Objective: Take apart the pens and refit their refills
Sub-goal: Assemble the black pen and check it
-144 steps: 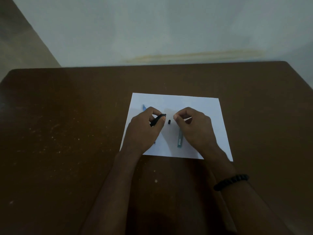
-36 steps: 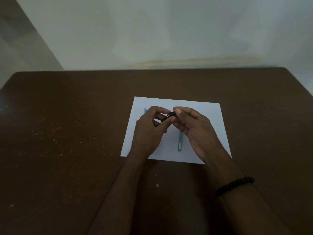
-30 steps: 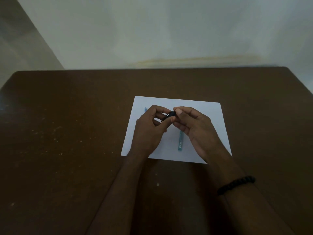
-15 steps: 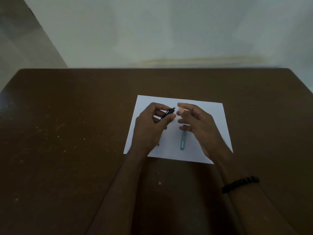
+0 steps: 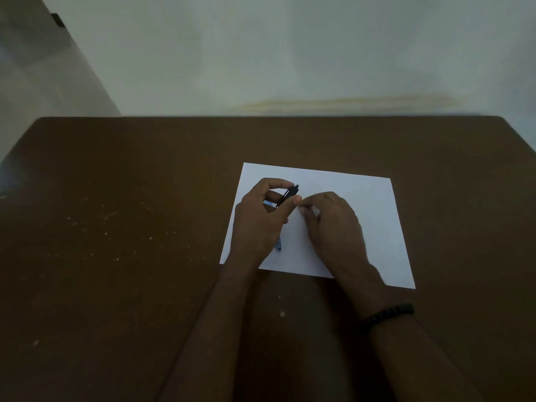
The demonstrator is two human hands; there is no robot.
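Note:
My left hand hovers over the left part of a white sheet of paper and pinches a short black pen barrel, whose clicker end points up and to the right. A blue pen lies on the sheet under that hand, showing only in bits. My right hand rests low on the sheet with its fingertips curled together right beside my left thumb. Whether those fingers hold anything is hidden. The teal pen part is covered by my right hand.
The sheet lies on a dark brown table with pale specks on its left half. A light wall runs behind the far edge. A black bead bracelet sits on my right wrist.
My right hand has left the black barrel, spread its fingers, then dropped onto the sheet over the teal part and curled its fingers. My left hand keeps the black barrel. The view shifted left.

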